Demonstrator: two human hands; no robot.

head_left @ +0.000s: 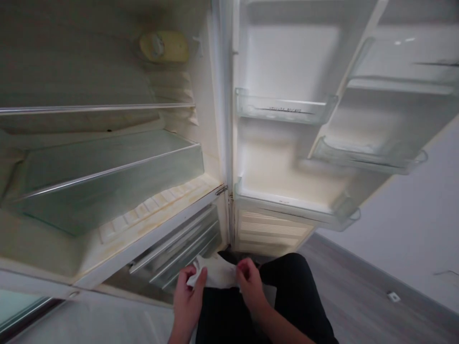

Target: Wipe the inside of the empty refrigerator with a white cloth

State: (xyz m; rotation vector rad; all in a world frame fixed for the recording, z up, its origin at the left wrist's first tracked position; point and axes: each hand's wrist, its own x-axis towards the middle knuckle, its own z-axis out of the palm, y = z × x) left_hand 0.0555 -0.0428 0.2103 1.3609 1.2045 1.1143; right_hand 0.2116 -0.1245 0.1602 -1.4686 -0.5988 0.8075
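Note:
A white cloth [217, 273] is stretched between my two hands, low in the view above my dark trouser leg [287, 296]. My left hand [189, 298] pinches its left end, fingers closed. At the other end my right hand [249, 282] grips it with closed fingers. Both hands hover in front of an open fridge [107, 191], near the freezer drawers [179, 248] at its bottom.
The fridge interior has glass shelves [107, 167] and a yellowish light housing [163, 47] at the back. Its open door [287, 143] carries clear plastic bins [283, 111]. Grey wood floor [358, 296] and a white wall [412, 215] lie to the right.

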